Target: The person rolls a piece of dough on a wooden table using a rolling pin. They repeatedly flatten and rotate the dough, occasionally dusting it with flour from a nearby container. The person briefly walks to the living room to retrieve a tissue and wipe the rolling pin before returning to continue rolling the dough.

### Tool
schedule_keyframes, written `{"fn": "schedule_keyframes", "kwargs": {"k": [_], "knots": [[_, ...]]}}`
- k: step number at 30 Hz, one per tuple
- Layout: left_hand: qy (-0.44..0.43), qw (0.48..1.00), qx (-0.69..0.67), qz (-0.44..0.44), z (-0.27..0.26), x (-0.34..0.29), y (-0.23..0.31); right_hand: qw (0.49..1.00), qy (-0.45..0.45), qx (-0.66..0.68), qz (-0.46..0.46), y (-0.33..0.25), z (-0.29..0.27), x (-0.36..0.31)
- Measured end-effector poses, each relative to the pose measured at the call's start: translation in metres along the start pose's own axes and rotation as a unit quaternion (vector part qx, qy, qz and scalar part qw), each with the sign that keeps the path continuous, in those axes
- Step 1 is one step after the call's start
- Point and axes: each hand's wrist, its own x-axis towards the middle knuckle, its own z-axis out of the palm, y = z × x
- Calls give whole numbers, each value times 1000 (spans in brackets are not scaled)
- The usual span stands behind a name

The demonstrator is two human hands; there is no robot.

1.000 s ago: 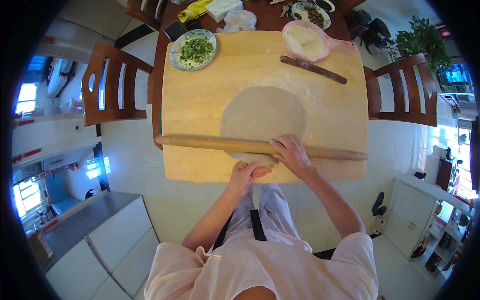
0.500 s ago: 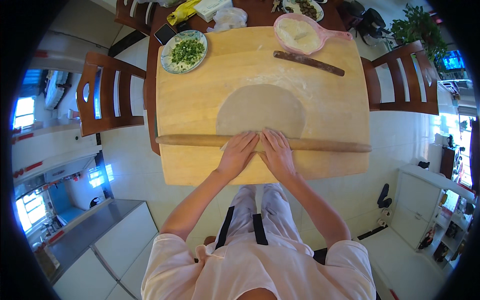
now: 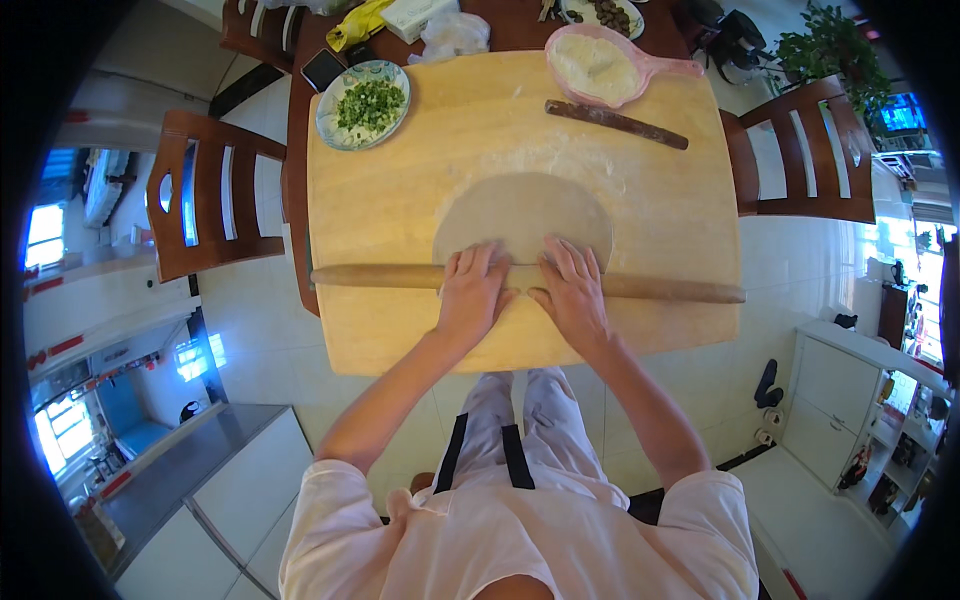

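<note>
A long wooden rolling pin [image 3: 380,277] lies across a large pale wooden board [image 3: 380,200], over the near edge of a thin round sheet of dough [image 3: 522,212]. My left hand [image 3: 470,295] and my right hand [image 3: 572,290] rest flat on the pin's middle, side by side, fingers stretched forward onto the dough. A second, thinner dark rolling pin [image 3: 616,124] lies slanted at the board's far right.
A plate of chopped green herbs [image 3: 365,104] sits at the board's far left, a pink bowl of flour [image 3: 598,66] at the far right. A phone [image 3: 324,68] and bags lie behind. Wooden chairs [image 3: 205,205] [image 3: 815,150] stand left and right of the table.
Both hands came together onto the middle of the long pin, and the pin rolled forward over the near edge of the dough.
</note>
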Motion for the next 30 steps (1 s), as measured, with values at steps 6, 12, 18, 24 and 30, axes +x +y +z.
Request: {"fn": "schedule_keyframes", "kwargs": {"k": [6, 12, 18, 24, 30], "knots": [[84, 996, -32, -23, 46, -35, 5, 992, 51, 112, 17, -39, 29, -14], [81, 993, 79, -27, 30, 69, -32, 993, 60, -52, 89, 7, 35, 74], [13, 993, 112, -45, 19, -10, -10, 992, 17, -85, 95, -6, 14, 13], [81, 991, 70, -80, 8, 64, -49, 982, 64, -111, 141, 40, 0, 89], [-8, 996, 53, -71, 19, -44, -26, 991, 1, -65, 116, 16, -1, -6]]}}
